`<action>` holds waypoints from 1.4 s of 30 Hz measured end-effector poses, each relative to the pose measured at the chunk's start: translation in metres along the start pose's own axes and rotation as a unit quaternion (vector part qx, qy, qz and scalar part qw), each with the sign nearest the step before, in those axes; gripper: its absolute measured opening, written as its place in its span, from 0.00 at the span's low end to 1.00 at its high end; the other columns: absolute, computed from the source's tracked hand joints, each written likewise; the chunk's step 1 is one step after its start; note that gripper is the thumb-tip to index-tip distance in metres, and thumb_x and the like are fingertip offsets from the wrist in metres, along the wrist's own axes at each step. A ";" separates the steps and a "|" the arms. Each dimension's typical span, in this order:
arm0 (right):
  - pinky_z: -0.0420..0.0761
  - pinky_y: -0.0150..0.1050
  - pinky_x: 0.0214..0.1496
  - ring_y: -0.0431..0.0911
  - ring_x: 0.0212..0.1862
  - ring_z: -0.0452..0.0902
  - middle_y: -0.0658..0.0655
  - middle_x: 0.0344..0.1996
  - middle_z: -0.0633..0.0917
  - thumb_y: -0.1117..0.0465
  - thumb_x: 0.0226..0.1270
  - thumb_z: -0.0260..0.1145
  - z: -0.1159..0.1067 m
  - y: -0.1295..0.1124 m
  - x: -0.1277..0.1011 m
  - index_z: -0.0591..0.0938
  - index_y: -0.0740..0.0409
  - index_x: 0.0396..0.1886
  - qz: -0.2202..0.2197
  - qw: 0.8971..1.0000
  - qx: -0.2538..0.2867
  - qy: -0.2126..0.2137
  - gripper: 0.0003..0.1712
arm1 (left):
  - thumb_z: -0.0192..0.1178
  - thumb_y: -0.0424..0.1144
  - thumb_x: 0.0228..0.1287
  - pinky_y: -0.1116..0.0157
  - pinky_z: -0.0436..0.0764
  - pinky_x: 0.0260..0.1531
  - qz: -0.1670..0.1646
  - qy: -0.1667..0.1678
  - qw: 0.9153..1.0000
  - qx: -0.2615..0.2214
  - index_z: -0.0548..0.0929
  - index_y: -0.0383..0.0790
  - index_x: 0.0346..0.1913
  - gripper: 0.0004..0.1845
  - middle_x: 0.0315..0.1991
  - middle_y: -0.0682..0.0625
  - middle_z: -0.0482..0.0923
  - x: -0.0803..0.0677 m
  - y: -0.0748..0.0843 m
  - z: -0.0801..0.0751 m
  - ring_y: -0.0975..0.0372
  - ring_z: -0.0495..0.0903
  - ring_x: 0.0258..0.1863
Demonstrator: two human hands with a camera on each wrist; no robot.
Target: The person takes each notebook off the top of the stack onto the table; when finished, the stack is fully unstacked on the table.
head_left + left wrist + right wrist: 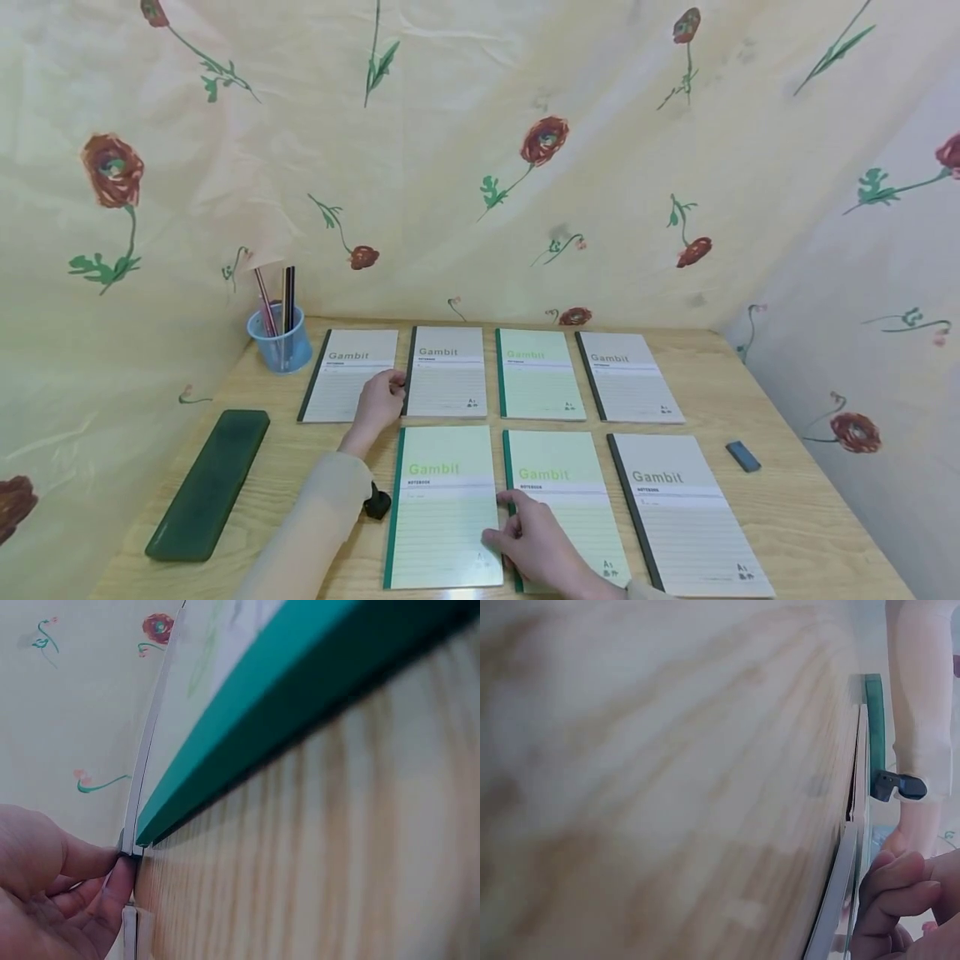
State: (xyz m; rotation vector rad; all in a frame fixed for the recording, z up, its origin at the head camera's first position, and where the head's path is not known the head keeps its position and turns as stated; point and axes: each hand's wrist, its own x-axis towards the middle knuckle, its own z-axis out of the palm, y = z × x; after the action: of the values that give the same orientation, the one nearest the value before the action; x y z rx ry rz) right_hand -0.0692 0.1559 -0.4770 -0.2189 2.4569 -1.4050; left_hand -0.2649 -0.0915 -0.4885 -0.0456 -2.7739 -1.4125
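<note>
My left hand reaches to the back row and pinches the dark spine of a grey-white notebook, second from the left. The left wrist view shows thumb and fingertips at that spine's corner. To its left lies another dark-spined notebook, partly covered by the hand. My right hand is low over the front row, fingers loosely bent, over a green-spined notebook. Its thumb overlaps the right edge of the neighbouring green-spined notebook. Bent fingers show in the right wrist view.
A green-spined notebook and a dark-spined one complete the back row; a dark-spined notebook ends the front row. A blue pencil cup and dark green case stand left. A small blue block lies right.
</note>
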 end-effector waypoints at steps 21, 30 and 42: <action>0.79 0.40 0.19 0.45 0.17 0.76 0.61 0.23 0.82 0.57 0.73 0.65 -0.059 -0.024 0.055 0.76 0.71 0.57 -0.027 0.997 0.015 0.065 0.23 | 0.55 0.24 0.68 0.53 0.78 0.51 0.004 -0.001 1.000 0.002 0.80 0.28 0.56 0.15 0.49 0.39 0.81 -0.002 0.001 -0.001 0.49 0.79 0.49; 0.83 0.41 0.28 0.44 0.21 0.80 0.63 0.29 0.84 0.61 0.71 0.65 -0.083 -0.026 0.109 0.81 0.68 0.48 -0.018 0.995 -0.011 0.101 0.14 | 0.55 0.24 0.68 0.53 0.79 0.50 0.009 0.000 1.000 -0.002 0.80 0.28 0.56 0.15 0.50 0.38 0.81 -0.001 0.000 0.001 0.49 0.80 0.49; 0.85 0.40 0.37 0.50 0.32 0.84 0.62 0.36 0.83 0.62 0.71 0.65 -0.096 -0.018 0.161 0.82 0.68 0.48 0.012 0.996 -0.029 0.088 0.13 | 0.55 0.23 0.68 0.54 0.80 0.48 0.010 0.004 1.000 0.003 0.80 0.28 0.55 0.15 0.49 0.39 0.81 -0.001 0.001 0.001 0.50 0.80 0.48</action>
State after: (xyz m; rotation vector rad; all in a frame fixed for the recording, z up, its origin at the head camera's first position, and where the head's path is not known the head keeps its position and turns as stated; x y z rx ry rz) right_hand -0.2533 0.1799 -0.4461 -0.0804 2.6353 -1.3976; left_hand -0.2635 -0.0903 -0.4883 -0.0676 -2.7636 -1.3963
